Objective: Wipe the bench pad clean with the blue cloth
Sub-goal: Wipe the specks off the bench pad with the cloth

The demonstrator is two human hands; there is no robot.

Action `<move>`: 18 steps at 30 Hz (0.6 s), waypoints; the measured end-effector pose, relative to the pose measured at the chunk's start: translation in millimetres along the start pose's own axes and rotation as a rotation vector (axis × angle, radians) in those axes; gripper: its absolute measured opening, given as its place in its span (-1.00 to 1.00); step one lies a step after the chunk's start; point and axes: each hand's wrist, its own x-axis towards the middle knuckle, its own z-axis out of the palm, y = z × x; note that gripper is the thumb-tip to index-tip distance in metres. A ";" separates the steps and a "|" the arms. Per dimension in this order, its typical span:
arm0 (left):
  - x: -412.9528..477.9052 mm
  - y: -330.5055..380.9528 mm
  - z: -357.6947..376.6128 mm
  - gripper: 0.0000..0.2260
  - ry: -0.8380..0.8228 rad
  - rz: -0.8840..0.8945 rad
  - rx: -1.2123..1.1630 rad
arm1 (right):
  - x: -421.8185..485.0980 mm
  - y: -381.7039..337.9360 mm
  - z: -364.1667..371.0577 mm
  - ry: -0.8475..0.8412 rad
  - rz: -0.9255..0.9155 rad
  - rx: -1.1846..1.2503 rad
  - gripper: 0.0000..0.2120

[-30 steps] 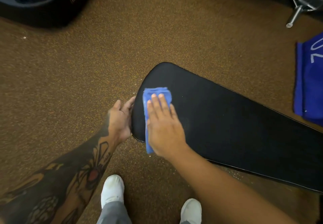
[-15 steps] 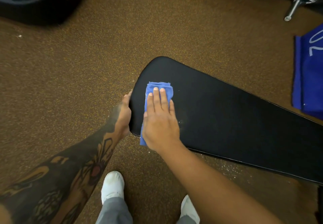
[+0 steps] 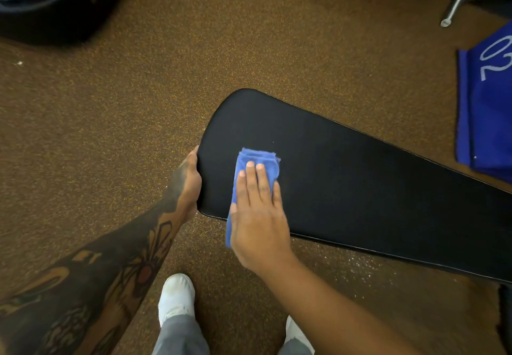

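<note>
Pressing down through straight, close-set fingers [image 3: 250, 180], the right hand [image 3: 260, 216] holds the folded blue cloth [image 3: 256, 157] flat on the bench pad [image 3: 360, 188]. The cloth lies near the pad's rounded narrow end, and its lower part hangs off the near edge beneath the palm. A second ago the cloth's left side lay almost at the end edge, close to the left hand. Now it sits a little further along, and a band of bare black surface shows between the two. The left hand [image 3: 187, 182] has changed as well. It lay loosely beside the end with its fingers showing, and now it hugs the end edge, thumb on the rim and the other fingers wrapped under and out of sight. It appears to grip the pad to steady it. Together these shifts suggest a braced wiping stroke that has begun to travel away from the end and along the pad's length. Only the end portion looks covered so far, and the long stretch running toward the right lies beyond the cloth, so most of the wiping probably remains. One pale speck shows on the surface just past the cloth's far edge, in the path of a forward stroke. Light specks are scattered on the brown floor [image 3: 194, 49] below the pad's near edge, and a second blue towel [image 3: 487, 119] lies on the floor well apart.
</note>
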 end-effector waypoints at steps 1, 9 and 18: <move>-1.8 1.2 1.8 -0.63 0.023 0.015 -0.006 | -10.3 6.3 -0.6 -0.011 -0.036 -0.011 -0.44; -3.3 5.8 5.0 -0.64 0.026 0.008 0.000 | 7.2 16.1 -0.7 0.043 0.164 0.003 -0.43; -5.2 7.5 7.1 -0.66 0.030 0.002 -0.011 | 22.6 25.8 -0.9 0.074 0.264 0.069 -0.44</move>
